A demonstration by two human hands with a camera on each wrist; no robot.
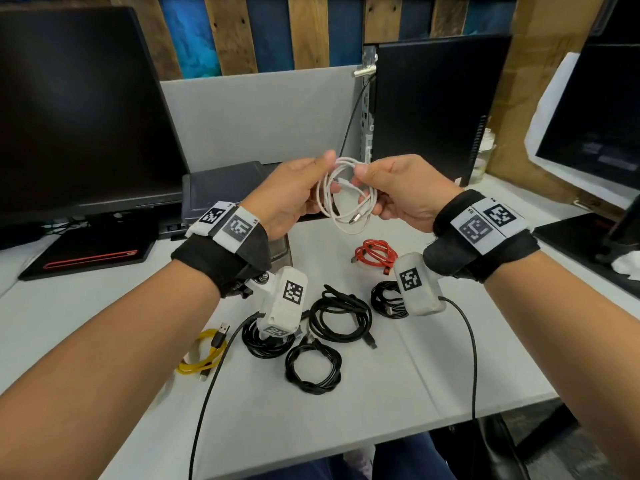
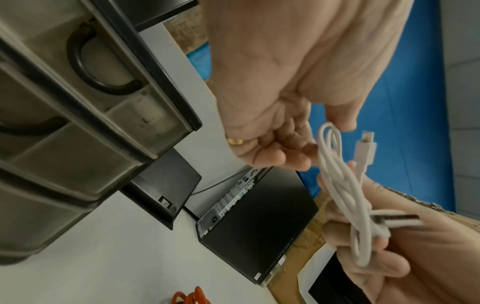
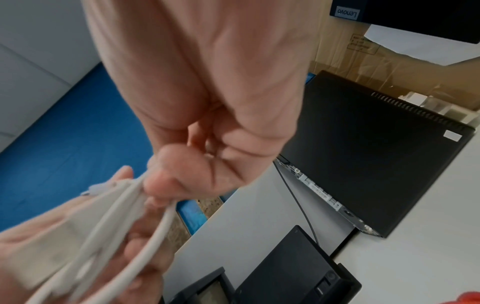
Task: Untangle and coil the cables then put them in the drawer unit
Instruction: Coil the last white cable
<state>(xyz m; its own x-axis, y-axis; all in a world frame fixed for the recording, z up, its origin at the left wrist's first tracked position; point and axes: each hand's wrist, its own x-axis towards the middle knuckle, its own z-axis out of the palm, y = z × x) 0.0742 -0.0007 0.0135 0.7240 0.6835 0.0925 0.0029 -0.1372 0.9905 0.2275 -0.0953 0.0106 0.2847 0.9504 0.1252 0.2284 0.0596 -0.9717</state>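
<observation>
Both hands hold a loosely coiled white cable (image 1: 346, 197) above the table. My left hand (image 1: 320, 181) pinches its upper left side between thumb and fingers; my right hand (image 1: 367, 188) pinches the upper right side. Both connectors hang free within the loops. In the left wrist view the white cable (image 2: 342, 185) runs from my left hand (image 2: 298, 148) into the right hand (image 2: 389, 257). The grey drawer unit (image 1: 221, 188) stands behind my left hand, with its drawers (image 2: 78, 102) closed. Coiled on the table lie a red cable (image 1: 375, 254), several black cables (image 1: 339, 317) and a yellow cable (image 1: 201, 355).
A black monitor (image 1: 79, 109) and its base (image 1: 90, 251) fill the left. A black PC tower (image 1: 433, 109) stands behind the hands, and another monitor (image 1: 595, 133) is at the right. The white table (image 1: 381, 393) ends at its front edge near my lap.
</observation>
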